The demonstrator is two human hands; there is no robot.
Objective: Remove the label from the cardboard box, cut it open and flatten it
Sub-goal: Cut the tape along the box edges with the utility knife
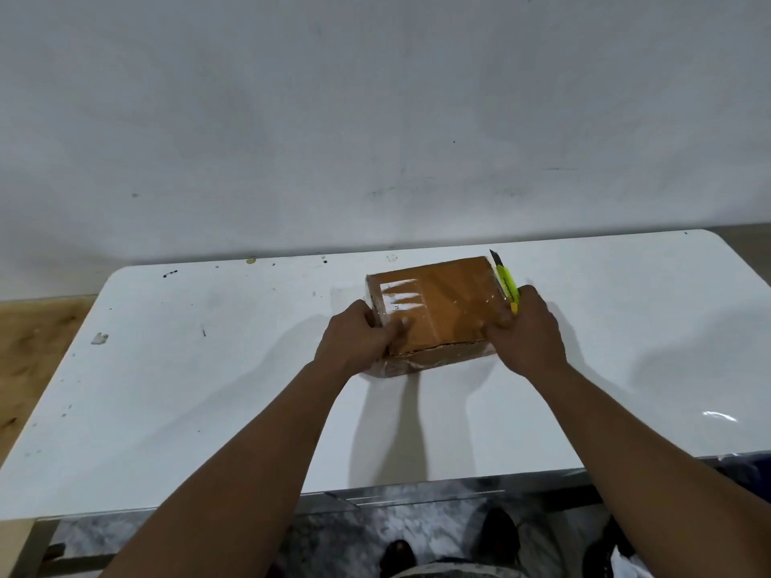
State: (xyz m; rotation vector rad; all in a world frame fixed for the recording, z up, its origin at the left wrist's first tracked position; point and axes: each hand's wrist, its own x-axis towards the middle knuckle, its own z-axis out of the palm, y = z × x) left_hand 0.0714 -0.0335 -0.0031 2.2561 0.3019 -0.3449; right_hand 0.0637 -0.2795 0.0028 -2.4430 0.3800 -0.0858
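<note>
— Nearest to us are our two forearms, reaching from the bottom edge; below them the floor and a pair of dark shoes [498, 531] are dim and hard to make out. What do we hold?

— Our left hand [358, 342] grips the near left corner of the cardboard box [448, 304], thumb on top, the other fingers hidden behind the side. Our right hand [527, 333] is curled around a yellow-green utility knife [505, 285] and rests against the box's right edge; its fingertips are out of sight.

— And the knife?

— Its handle disappears into our right fist; the dark blade end sticks out past the far right corner of the box.

— Where is the box?

— Flat on the white table [208, 390], near the far edge, closed, with shiny tape across it. On the left of the lid we see torn white remains of the label [398, 294]; the print is too small to read.

— Anything else?

— A small scrap [99, 338] lies well to the left. Dark specks dot the far edge. A clear plastic film [719, 415] glints at the right, partly cut off. A marked white wall [375, 118] rises behind.
</note>
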